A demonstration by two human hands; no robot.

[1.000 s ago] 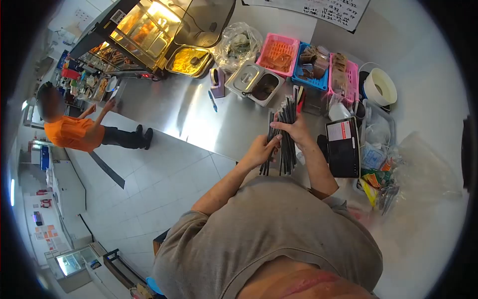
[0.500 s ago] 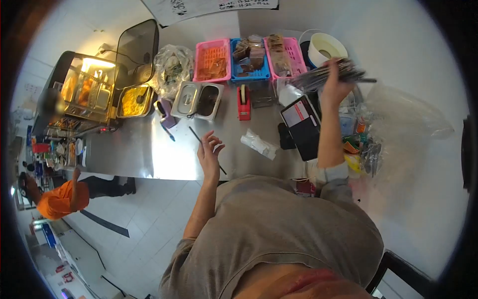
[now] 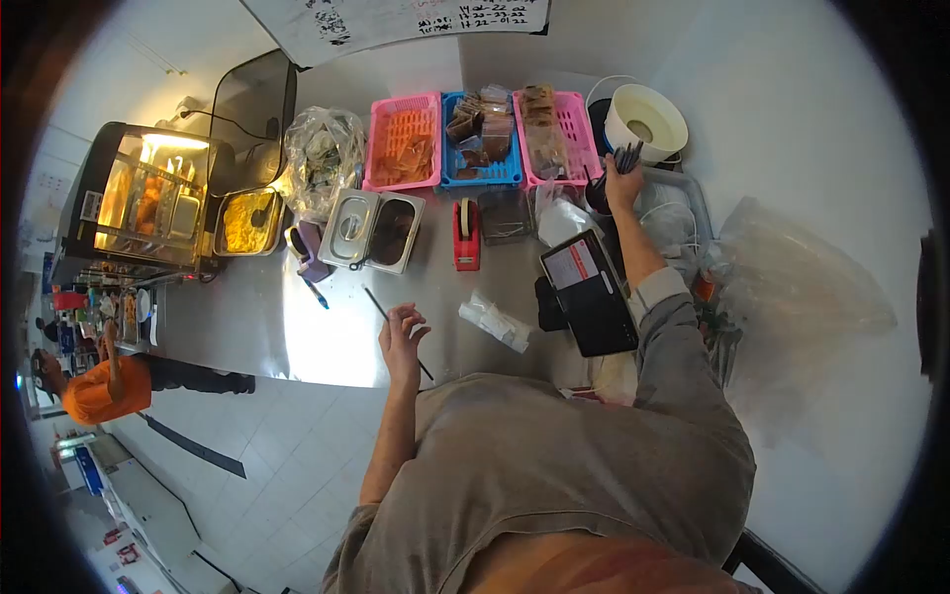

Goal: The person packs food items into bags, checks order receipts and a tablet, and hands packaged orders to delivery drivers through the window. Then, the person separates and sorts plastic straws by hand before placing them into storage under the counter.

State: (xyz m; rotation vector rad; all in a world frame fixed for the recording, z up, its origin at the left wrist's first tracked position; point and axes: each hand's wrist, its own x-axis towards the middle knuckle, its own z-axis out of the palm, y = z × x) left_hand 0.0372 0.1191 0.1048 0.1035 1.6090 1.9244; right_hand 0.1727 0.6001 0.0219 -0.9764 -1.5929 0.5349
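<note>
My left hand [image 3: 402,342] holds one thin black stick [image 3: 374,302] over the steel counter, its fingers loosely bent around it. Farther right, my right hand [image 3: 622,185] grips a bundle of dark sticks [image 3: 626,156], beside the white bucket [image 3: 645,123] and above a dark container partly hidden by the hand. Between the hands lie a crumpled white wrapper [image 3: 494,321] and a black tablet [image 3: 591,295]. A red tape dispenser [image 3: 466,236] stands behind the wrapper.
Pink baskets [image 3: 404,142] and a blue basket [image 3: 481,139] line the wall. Steel containers [image 3: 373,230], a yellow food tray [image 3: 248,222] and a lit display case [image 3: 148,198] are to the left. A person in orange [image 3: 107,390] stands at the far left.
The bundle was between both hands, then went right and up in my right hand; it is now more upright by the bucket. My left hand kept one stick. The view has turned rightward.
</note>
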